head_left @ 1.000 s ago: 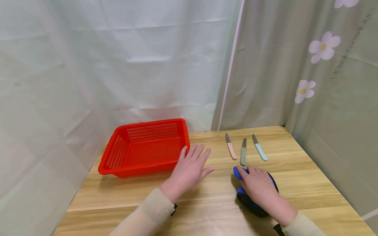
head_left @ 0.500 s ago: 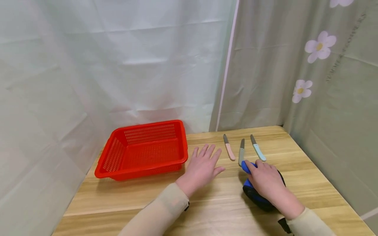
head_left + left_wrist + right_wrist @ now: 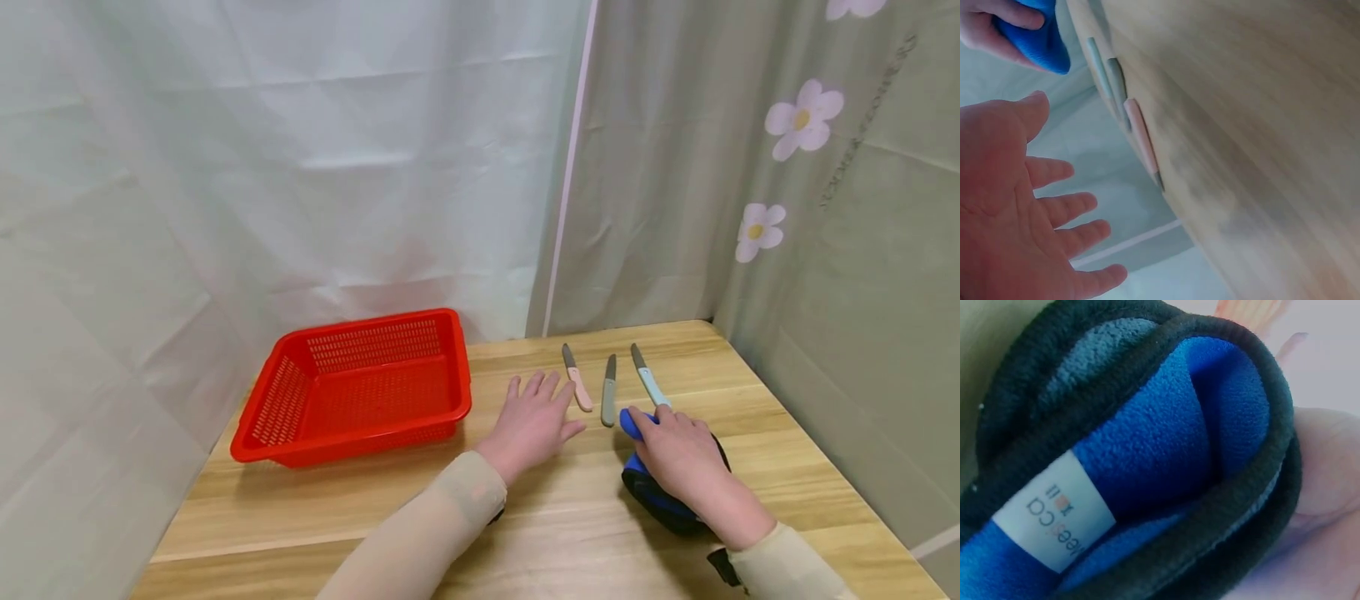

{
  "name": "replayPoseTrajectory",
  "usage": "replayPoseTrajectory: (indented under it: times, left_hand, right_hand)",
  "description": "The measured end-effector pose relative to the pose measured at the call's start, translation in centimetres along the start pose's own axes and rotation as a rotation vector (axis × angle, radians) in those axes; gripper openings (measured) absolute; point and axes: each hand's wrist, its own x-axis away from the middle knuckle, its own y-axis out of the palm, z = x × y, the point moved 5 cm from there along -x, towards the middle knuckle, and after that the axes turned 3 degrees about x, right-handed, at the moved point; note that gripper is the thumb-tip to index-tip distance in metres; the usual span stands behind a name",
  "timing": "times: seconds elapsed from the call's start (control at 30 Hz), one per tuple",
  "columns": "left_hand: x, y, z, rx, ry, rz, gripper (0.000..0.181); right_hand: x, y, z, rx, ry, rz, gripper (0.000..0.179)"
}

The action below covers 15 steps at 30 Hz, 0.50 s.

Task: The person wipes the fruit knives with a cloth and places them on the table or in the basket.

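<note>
My right hand (image 3: 686,462) grips a soft blue fabric piece with black edging (image 3: 660,496), its thumb along one blue end. In the right wrist view the fabric piece (image 3: 1141,437) is folded into an open loop with a white label. My left hand (image 3: 531,421) is held palm down with fingers spread, its fingertips overlapping the pink-handled knife (image 3: 581,396) in the head view. Beyond the right hand lie a grey-green-handled knife (image 3: 608,404) and a light-blue-handled knife (image 3: 649,385), blades pointing away. The left wrist view shows the left palm (image 3: 1004,206) with nothing in it.
A red perforated basket (image 3: 352,446) stands on the left of the wooden table (image 3: 300,517). Pale curtains (image 3: 360,167) hang right behind the table and along both sides.
My left hand has moved right, away from the basket toward the pink-handled knife. My right hand, still gripping the blue fabric piece, has shifted slightly right and toward the knives.
</note>
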Motion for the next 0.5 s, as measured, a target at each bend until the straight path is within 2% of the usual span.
replayPoseTrajectory:
  times: [0.2, 0.5]
  left_hand:
    - [-1.2, 1.6, 0.9, -0.032, 0.009, -0.041, 0.065]
    - [-1.9, 3.4, 2.6, -0.074, 0.041, -0.100, 0.068]
  right_hand:
    - [-0.3, 0.1, 0.1, 0.003, 0.011, -0.025, 0.040]
    - [-0.4, 0.4, 0.3, -0.001, 0.033, -0.079, 0.042]
